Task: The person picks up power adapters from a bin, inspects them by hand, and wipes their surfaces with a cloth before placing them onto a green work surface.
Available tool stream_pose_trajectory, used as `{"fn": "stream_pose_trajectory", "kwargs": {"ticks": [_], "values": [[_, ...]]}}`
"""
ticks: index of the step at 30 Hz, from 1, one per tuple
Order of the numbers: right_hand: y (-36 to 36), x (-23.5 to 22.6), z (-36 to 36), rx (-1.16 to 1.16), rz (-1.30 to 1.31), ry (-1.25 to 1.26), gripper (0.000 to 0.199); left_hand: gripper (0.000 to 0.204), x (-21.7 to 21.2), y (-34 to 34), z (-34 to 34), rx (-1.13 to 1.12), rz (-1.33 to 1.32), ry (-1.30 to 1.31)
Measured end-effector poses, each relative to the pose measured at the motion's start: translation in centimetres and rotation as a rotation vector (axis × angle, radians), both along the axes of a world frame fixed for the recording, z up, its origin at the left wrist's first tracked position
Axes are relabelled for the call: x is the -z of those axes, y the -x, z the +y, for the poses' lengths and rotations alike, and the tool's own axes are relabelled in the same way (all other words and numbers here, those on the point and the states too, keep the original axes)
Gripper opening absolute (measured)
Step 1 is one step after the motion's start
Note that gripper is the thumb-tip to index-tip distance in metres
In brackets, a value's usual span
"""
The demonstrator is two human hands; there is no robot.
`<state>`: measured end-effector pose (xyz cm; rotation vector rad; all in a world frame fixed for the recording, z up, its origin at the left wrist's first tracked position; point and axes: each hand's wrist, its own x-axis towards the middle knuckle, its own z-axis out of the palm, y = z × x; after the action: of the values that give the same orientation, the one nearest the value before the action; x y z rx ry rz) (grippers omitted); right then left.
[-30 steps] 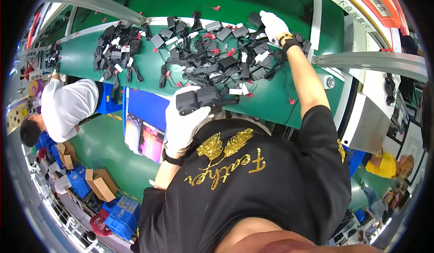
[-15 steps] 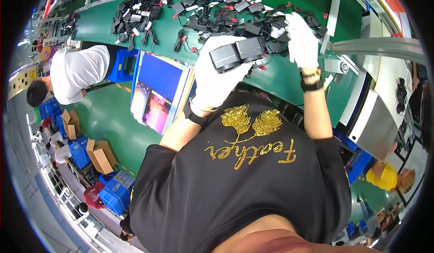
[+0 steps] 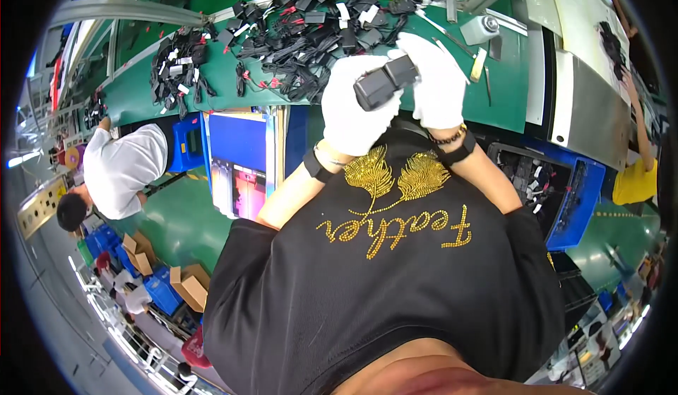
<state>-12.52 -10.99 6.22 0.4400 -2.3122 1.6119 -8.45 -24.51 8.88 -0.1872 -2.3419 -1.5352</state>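
Observation:
Both my hands wear white gloves and meet in front of my chest, at the near edge of the green bench. Two black power adapters (image 3: 386,84) lie end to end across the fingers of my left hand (image 3: 347,112), which is closed round them from below. My right hand (image 3: 438,87) comes in from the right, its fingers bent together against the right end of the adapters. Its fingertips are partly hidden, so its exact hold is unclear. Beyond my hands spreads a heap of black adapters with coiled cables (image 3: 311,38), some with white labels and red tabs.
A smaller heap of adapters (image 3: 180,66) sits to the left. At the right of the green bench (image 3: 505,98) are a white bottle (image 3: 480,29) and slim tools. A blue crate (image 3: 583,204) stands below right. One person in white (image 3: 127,169) sits at left; another wears yellow (image 3: 635,181).
My right hand has left the heap and come in beside the adapters in my left hand. The view has shifted, bringing the blue crate at right into sight.

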Motion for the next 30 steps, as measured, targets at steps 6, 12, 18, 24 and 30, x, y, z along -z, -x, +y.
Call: {"fn": "stream_pose_trajectory", "kwargs": {"ticks": [6, 12, 18, 24, 30], "values": [[-2.9, -3.3, 0.0, -0.105, 0.239, -0.311, 0.032, 0.041, 0.8, -0.2, 0.3, 0.086, -0.048, 0.059], [-2.5, 7.4, 6.7, -0.178, -0.082, -0.614, 0.031, 0.042, 2.4, -1.2, -1.0, 0.063, -0.202, 0.013], [-1.5, -2.0, 4.1, -0.280, -0.198, 0.626, 0.032, 0.047, 0.4, 0.5, -0.6, 0.121, -0.365, -0.419], [-1.7, 1.1, 1.1, -0.505, -0.099, 0.359, 0.028, 0.038, 1.3, -0.3, -1.2, 0.215, -0.659, -0.869], [2.0, 10.3, 6.3, -0.205, 0.028, -0.595, 0.021, 0.019, 1.3, 2.2, -6.7, 0.154, -0.443, -1.161]]}}
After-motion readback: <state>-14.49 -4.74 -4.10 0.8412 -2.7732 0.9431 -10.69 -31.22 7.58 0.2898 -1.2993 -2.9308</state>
